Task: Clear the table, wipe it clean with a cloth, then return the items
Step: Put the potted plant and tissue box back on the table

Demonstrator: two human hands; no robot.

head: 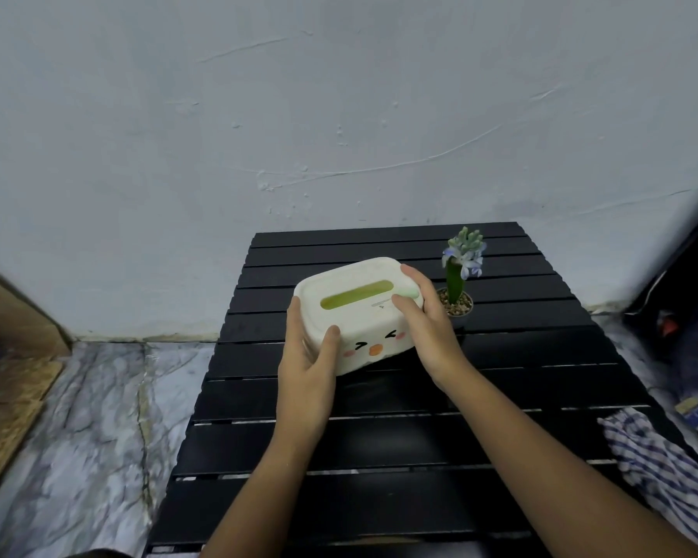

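A cream tissue box (355, 312) with a green slot on top and a cartoon face on its front is tilted over the middle of the black slatted table (399, 457). My left hand (309, 356) grips its left end, thumb on the front corner. My right hand (428, 320) grips its right end, fingers over the lid. A small potted plant (458, 275) with pale blue flowers stands on the table just right of the box, behind my right hand. A blue-and-white striped cloth (661, 469) lies bunched at the table's right edge.
A pale plastered wall rises close behind the table. Marble-patterned floor (89, 436) lies to the left, with a wooden board (5, 376) at the far left. Dark objects (686, 300) crowd the floor at the right.
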